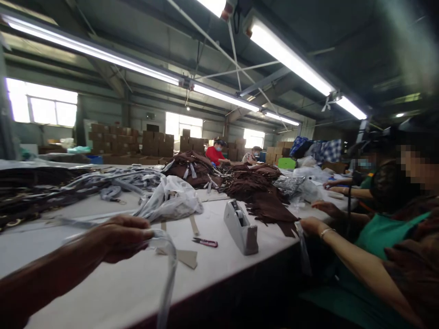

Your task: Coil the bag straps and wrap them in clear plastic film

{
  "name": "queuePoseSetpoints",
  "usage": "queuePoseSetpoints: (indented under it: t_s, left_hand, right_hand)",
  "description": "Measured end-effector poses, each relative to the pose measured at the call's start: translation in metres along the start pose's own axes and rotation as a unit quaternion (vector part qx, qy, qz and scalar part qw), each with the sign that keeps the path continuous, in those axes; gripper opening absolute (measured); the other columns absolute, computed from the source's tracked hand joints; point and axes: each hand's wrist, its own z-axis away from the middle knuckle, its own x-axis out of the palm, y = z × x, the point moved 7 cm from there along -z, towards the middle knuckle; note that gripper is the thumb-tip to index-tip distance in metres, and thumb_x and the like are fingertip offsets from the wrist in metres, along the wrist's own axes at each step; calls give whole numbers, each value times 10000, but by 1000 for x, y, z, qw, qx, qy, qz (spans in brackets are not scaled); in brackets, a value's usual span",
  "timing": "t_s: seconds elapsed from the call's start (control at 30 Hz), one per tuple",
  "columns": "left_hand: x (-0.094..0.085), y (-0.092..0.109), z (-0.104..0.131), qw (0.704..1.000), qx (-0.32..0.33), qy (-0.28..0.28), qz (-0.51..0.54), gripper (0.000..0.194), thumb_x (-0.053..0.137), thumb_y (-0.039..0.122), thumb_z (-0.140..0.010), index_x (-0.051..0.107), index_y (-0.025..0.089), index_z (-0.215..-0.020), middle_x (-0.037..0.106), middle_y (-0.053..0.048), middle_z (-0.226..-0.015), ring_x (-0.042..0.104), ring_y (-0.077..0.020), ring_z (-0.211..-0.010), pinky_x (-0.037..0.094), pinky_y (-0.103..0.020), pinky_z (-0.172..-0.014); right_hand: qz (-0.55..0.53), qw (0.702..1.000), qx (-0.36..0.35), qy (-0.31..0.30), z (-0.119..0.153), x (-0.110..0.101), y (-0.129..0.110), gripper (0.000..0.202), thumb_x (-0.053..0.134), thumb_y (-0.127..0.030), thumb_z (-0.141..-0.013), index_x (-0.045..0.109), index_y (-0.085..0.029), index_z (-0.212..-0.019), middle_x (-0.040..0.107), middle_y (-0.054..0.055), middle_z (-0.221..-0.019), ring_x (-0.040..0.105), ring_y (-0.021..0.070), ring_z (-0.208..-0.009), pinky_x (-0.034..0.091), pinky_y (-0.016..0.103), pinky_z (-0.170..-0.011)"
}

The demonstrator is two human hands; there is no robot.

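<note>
Gripping glossy, drooping, plastic-looking strip (171, 262) in left hand (125, 235) | right hand out of frame, cannot tell | near right: wedge-shaped grey tape dispenser (236, 233) | far: heaped brown fabric (248, 185)

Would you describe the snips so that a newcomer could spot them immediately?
On the white table, find the grey tape dispenser near the edge. The snips lie between it and the person's left hand; their pinkish handle sets them apart from the card pieces nearby.

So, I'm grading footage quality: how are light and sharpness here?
Head view: tube lights and windows glare white, while the space below the table is near-black; also in the head view, the left hand and its translucent strip look soft, and pale haze veils the upper right.
</note>
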Motion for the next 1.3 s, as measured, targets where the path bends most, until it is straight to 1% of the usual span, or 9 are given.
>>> queuePoseSetpoints:
  t_s: [0.13,0.23,0.43,0.6,0.73,0.83,0.93,1.1,1.3]
  left_hand:
    - [66,27,-31,991,13,-130,-11,440,812,552,-675,608,165,-627,468,41,-485,276,-72,-436,88,-259,-464]
    - [95,44,-46,985,35,-167,-10,385,784,489,-701,588,172,-605,471,29,-539,299,-88,-470,112,-274,-473]
    - [97,52,-55,970,67,-217,-82,467,692,605,-759,561,182,-610,482,14,-605,337,-118,-529,200,-276,-507]
    - [90,54,-51,917,249,-121,-288,410,680,572,-877,687,209,-1067,644,-31,-883,554,-217,-807,386,-285,-700]
    - [96,45,-46,886,285,-120,-347,248,574,402,-945,654,198,-828,633,-57,-797,545,-220,-724,415,-315,-703]
    - [105,23,-43,918,175,-249,-253,308,569,442,-943,634,196,-768,646,-43,-741,555,-188,-643,431,-278,-613]
    - [113,0,-32,934,65,-339,-98,291,665,443,-896,649,181,-769,672,-21,-669,513,-138,-546,378,-231,-534]
    - [110,-19,-12,948,26,-308,80,335,694,466,-925,760,140,-972,758,-76,-676,535,-118,-490,397,-221,-539]
    - [99,-8,17,930,49,-248,266,284,733,383,-926,775,115,-1011,813,-171,-887,736,-193,-673,522,-257,-648]
  right_hand:
    - [-149,987,-41,47,-19,37,6,477,750,-480,-889,645,-336,-1331,658,63,-1320,646,272,-1120,562,366,-841]
    - [-366,916,-88,137,-47,42,1,621,775,-530,-841,596,-290,-1385,672,80,-1266,643,267,-1049,515,359,-831]
    - [-385,907,-71,157,-81,46,-2,338,718,-519,-912,730,-182,-929,654,19,-765,553,180,-732,399,294,-678]
    - [-393,916,-21,76,-88,44,17,415,668,-546,-934,562,-193,-743,404,-65,-593,326,101,-540,242,256,-505]
    - [-336,940,-10,54,-86,24,27,416,713,-529,-899,597,-176,-711,345,-70,-598,262,96,-557,177,267,-510]
    - [-281,959,-33,24,-84,4,23,308,837,-452,-794,734,-168,-851,504,-42,-662,395,113,-624,253,261,-562]
    - [-294,955,-44,-8,-85,-12,15,478,942,-356,-655,760,-213,-1073,534,-61,-679,437,122,-627,290,254,-567]
    - [-325,940,-99,-3,-97,-25,-3,299,915,-300,-682,813,-189,-939,649,-9,-746,523,136,-667,384,260,-606]
    - [-407,902,-129,65,-122,6,-25,256,854,-387,-760,819,-184,-911,729,24,-770,626,171,-732,492,308,-729]
